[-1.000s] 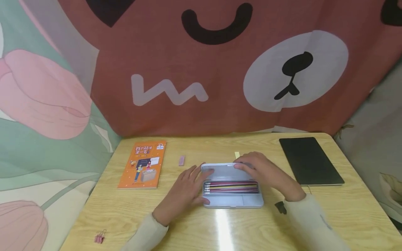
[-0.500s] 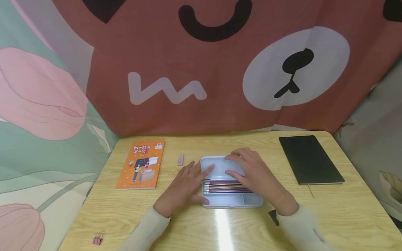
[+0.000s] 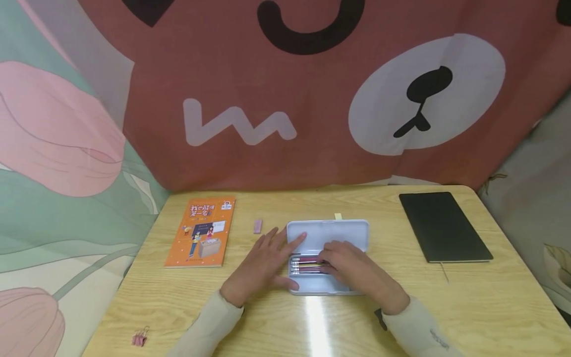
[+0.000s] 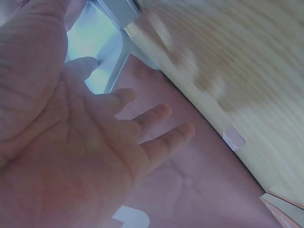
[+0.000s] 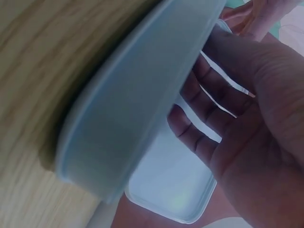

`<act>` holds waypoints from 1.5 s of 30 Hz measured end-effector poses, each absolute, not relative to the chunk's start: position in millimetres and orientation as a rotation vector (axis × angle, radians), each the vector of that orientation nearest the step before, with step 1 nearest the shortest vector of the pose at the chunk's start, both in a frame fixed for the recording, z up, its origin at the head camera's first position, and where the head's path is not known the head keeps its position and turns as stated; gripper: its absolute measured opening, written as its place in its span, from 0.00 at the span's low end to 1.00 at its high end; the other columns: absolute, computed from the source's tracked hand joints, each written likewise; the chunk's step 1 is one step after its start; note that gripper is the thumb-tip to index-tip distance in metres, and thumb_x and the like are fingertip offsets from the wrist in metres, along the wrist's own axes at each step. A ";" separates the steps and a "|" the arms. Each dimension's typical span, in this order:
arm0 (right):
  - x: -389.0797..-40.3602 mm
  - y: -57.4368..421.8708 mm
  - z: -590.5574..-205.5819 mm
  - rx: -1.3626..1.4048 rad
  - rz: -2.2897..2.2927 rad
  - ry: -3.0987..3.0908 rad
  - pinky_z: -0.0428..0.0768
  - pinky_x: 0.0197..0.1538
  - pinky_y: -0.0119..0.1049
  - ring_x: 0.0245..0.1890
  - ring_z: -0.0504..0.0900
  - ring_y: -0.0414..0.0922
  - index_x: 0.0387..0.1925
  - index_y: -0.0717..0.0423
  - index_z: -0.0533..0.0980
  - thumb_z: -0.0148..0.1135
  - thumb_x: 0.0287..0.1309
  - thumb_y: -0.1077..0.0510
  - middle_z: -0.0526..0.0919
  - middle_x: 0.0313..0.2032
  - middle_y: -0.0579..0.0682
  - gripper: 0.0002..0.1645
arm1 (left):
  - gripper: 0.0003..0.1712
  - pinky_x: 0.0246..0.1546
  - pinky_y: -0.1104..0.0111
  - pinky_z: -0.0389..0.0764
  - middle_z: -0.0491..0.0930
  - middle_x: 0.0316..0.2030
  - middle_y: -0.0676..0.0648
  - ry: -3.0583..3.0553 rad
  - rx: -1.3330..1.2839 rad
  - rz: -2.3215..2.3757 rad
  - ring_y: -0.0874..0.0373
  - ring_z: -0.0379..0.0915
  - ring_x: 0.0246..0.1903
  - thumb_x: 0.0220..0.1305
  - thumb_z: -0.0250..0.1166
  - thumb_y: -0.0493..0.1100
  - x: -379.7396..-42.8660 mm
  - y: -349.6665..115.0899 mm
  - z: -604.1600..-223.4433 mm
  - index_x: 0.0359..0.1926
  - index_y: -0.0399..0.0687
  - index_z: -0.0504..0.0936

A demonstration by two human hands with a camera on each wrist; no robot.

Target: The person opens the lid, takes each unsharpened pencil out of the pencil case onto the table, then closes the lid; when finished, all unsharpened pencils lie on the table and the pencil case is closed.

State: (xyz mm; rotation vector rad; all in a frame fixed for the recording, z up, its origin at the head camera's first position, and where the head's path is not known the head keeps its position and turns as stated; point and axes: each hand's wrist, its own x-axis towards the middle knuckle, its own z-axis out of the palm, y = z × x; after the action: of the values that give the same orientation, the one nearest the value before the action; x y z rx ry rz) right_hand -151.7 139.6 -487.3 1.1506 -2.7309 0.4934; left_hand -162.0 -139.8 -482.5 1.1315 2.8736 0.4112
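A pale blue pencil case (image 3: 312,286) lies on the table with its lid (image 3: 330,233) tilted back. Several striped pencils (image 3: 303,268) lie side by side in its upper compartment, their eraser ends to the left. Around the case's left end my left hand (image 3: 260,263) is spread, index finger along the lid and thumb at the front left corner. My right hand (image 3: 357,270) reaches into the case over the right part of the pencils. In the right wrist view, the case wall (image 5: 128,99) hides its fingertips, so I cannot tell whether they pinch a pencil.
An orange book (image 3: 200,233) lies at the left, with a pink eraser (image 3: 257,226) to its right. A black notebook (image 3: 446,227) is at the right. Behind the lid shows a small yellow piece (image 3: 338,216). A pink binder clip (image 3: 140,337) sits front left.
My right hand has moved from the lid's upper right edge down into the pencil compartment. The lid leans further back. My left hand stays at the case's left end.
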 end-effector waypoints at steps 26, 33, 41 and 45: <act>-129.2 197.8 -465.4 1.075 0.629 -2.639 0.87 0.48 0.35 0.43 0.79 0.33 0.54 0.46 0.89 0.77 0.60 0.74 0.84 0.42 0.37 0.26 | 0.70 0.78 0.30 0.64 0.60 0.83 0.34 2.853 1.085 0.447 0.24 0.56 0.81 0.53 0.81 0.69 -159.8 -137.2 -482.1 0.90 0.61 0.55; -114.7 261.3 -468.5 0.974 0.590 -2.607 0.82 0.46 0.23 0.41 0.77 0.26 0.55 0.46 0.90 0.79 0.55 0.74 0.84 0.41 0.32 0.30 | 0.70 0.77 0.29 0.64 0.61 0.83 0.34 2.840 1.090 0.474 0.23 0.56 0.81 0.53 0.82 0.67 -159.5 -138.0 -482.2 0.90 0.59 0.56; -100.1 312.1 -485.1 0.780 0.415 -2.755 0.84 0.40 0.33 0.39 0.77 0.29 0.49 0.46 0.91 0.82 0.51 0.73 0.84 0.39 0.34 0.26 | 0.69 0.77 0.28 0.64 0.61 0.83 0.33 2.838 1.096 0.469 0.23 0.56 0.81 0.54 0.81 0.68 -159.8 -138.3 -483.7 0.90 0.58 0.56; -98.0 319.9 -492.2 0.669 0.373 -2.921 0.86 0.40 0.37 0.39 0.81 0.33 0.48 0.45 0.92 0.81 0.55 0.71 0.85 0.39 0.34 0.23 | 0.70 0.77 0.29 0.64 0.61 0.83 0.33 2.843 1.106 0.458 0.23 0.56 0.81 0.54 0.80 0.69 -160.3 -138.7 -484.8 0.90 0.58 0.56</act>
State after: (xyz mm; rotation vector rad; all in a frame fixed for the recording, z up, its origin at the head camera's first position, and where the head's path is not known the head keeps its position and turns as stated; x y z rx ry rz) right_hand -98.0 319.9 -492.2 0.6689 -2.9211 0.3725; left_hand -160.3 -138.7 -484.8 1.1064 2.8433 0.4585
